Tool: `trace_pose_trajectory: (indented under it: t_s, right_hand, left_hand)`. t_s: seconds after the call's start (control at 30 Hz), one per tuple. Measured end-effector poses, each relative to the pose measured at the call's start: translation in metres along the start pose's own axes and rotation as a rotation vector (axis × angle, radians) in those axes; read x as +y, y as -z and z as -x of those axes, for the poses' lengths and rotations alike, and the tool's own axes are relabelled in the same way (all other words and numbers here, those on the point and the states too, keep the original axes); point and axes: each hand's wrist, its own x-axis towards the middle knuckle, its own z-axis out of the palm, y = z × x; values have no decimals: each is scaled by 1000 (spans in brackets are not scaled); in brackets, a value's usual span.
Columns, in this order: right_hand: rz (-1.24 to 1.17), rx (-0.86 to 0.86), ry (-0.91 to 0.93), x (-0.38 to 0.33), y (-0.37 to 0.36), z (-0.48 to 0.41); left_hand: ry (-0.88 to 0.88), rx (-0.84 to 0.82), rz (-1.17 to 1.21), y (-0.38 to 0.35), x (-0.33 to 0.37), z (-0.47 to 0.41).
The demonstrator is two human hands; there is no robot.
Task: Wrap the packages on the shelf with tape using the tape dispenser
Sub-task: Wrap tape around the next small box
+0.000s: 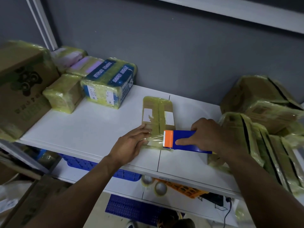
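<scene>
A flat brown cardboard package [158,112] with white labels and yellowish tape strips lies on the white shelf [92,129]. My left hand [131,143] presses flat on its near left corner, fingers straight. My right hand [212,135] grips the blue tape dispenser [185,140], index finger stretched along its side. The dispenser's orange toothed head [168,139] sits at the package's near right edge. A sheet of clear tape [154,139] stretches from the head across the near end to my left fingers.
Taped packages crowd the shelf's left: a large brown box [21,89], a small one [64,92], a blue printed one [108,83]. A pile of taped flat packages [259,122] fills the right. Below are blue crates [92,165], tape rolls [154,186] and an orange basket [185,188].
</scene>
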Motion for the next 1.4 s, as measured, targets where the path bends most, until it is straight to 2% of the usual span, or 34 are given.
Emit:
trace_pose_trajectory:
  t_s: [0.2,0.33,0.47,0.63,0.8,1.0,1.13,1.3,1.4]
  right_hand:
    - [-1,-19,4,-3,-4,-4]
    - [-14,-29,-4,-4,-6,-6]
    - [-2,-30,-7,-4,-7,-10]
    - [-4,-52,-9,-3,-10,-14]
    - [-45,-45,-30,1,-16,-14]
    - [-79,-65,-20,-17,-19,-18]
    - [-62,-56,-13,-20,-16,-23]
    - [-67,-45,-4,-23,-14,-23]
    - [-78,-61,-6,-24,-15,-24]
  left_hand:
    - [81,-93,40,-4,-8,2]
    - [29,-152,-57,-6,-9,2]
    - [-39,-81,-111,-6,-8,0]
    - [24,-9,-147,-6,0,-11]
    - [5,47,-153,-11,4,-19]
    - [55,-40,-97,0,-3,-12]
    - [-28,4,-149,1,-4,-11]
    - [37,2,-80,7,-6,-16]
    - [7,-3,-73,4,-13,-16]
